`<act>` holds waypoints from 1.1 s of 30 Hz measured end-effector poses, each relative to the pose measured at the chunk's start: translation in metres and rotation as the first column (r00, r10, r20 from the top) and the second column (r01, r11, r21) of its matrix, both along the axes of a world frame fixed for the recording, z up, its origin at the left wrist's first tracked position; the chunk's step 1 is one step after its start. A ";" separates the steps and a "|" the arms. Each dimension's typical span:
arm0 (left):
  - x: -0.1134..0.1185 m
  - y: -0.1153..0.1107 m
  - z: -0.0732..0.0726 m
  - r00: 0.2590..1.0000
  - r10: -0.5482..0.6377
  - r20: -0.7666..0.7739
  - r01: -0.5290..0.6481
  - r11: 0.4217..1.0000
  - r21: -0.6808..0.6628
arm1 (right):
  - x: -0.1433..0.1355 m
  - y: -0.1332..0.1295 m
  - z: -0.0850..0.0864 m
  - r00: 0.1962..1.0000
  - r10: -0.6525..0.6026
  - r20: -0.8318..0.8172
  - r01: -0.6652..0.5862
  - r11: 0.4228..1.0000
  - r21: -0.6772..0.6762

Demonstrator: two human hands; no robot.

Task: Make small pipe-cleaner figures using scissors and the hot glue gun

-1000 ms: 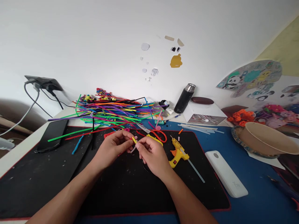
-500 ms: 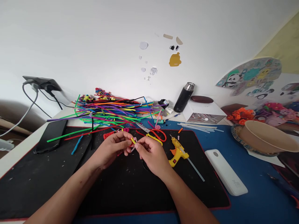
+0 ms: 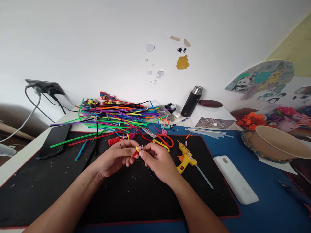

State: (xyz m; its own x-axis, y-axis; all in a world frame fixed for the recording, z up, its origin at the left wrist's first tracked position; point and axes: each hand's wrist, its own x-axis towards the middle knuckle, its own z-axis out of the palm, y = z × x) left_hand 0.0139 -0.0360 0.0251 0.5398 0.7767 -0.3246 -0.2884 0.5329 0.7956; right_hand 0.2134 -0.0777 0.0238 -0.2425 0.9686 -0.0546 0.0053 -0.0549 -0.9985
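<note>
Between my hands, over the black mat (image 3: 136, 200), is a small yellow, red and pale pink pipe-cleaner piece (image 3: 137, 149). My left hand (image 3: 117, 158) pinches it between thumb and index finger from the left. From the right, my right hand (image 3: 159, 161) has thumb and fingertips closed on the same piece; part of it is hidden by the fingers. Just behind lies a red and magenta pipe-cleaner figure (image 3: 116, 140). Scissors (image 3: 165, 140) with orange-red handles rest beyond my right hand, and a yellow hot glue gun (image 3: 186, 157) lies to its right.
A heap of coloured pipe cleaners (image 3: 121, 115) stretches along the wall. A black flask (image 3: 192, 102) stands beside a white box (image 3: 213, 118). Glue sticks (image 3: 206, 132), a white power bank (image 3: 235, 179) and a beige bowl (image 3: 279, 142) occupy the right. A black phone (image 3: 54, 140) lies left.
The small piece has turned in my fingers, so its red part shows below the yellow. Both hands have shifted slightly; the view has moved a little.
</note>
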 end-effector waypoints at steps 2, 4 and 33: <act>-0.002 0.000 0.001 0.999 -0.028 0.023 0.029 0.999 -0.020 | 0.000 0.000 0.000 1.000 0.003 -0.004 -0.003 1.000 -0.011; -0.003 0.001 0.001 0.998 -0.046 0.046 0.048 0.998 -0.048 | 0.000 0.000 -0.002 1.000 0.002 0.000 -0.002 1.000 -0.011; -0.002 -0.002 -0.003 0.991 -0.131 0.039 0.134 0.987 -0.085 | 0.003 -0.002 0.001 1.000 0.025 -0.013 -0.024 0.997 0.071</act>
State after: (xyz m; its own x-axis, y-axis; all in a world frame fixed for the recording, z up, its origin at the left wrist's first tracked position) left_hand 0.0115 -0.0377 0.0216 0.6475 0.6671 -0.3684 -0.2361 0.6353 0.7353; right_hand 0.2163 -0.0798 0.0248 -0.2668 0.9636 0.0173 -0.0081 0.0157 -0.9998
